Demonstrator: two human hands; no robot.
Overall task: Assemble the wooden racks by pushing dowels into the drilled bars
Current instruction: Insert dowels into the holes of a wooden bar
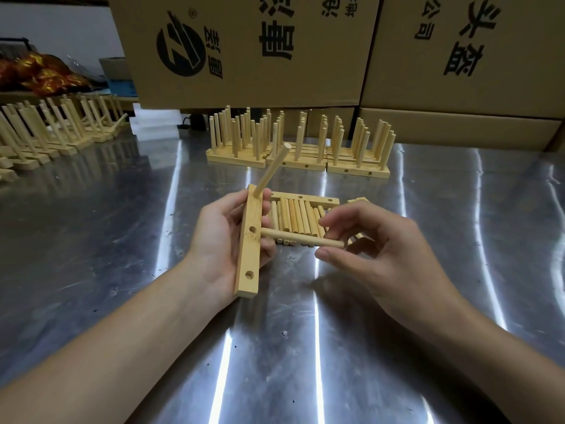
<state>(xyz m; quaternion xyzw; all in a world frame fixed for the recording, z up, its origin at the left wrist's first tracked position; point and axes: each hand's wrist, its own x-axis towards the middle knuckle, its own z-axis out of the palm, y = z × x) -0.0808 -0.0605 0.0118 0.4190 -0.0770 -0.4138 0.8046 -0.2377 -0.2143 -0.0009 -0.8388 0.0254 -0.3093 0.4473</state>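
Left hand [218,240] gripping bar [250,258], right hand [388,249] pinching dowel [301,239]

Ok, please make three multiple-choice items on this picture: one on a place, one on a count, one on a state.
1. Where do the loose dowels lie?
A. on the steel table
B. in a bucket
C. on the floor

2. How many open holes show on the drilled bar in the left hand?
A. none
B. two
C. five

3. What does the right hand do?
A. rests flat
B. pinches a dowel whose end meets the bar
C. holds a hammer

Key: 1A, the pile lies on the metal; 2B, two round holes face the camera; 3B, fingertips pinch the dowel.
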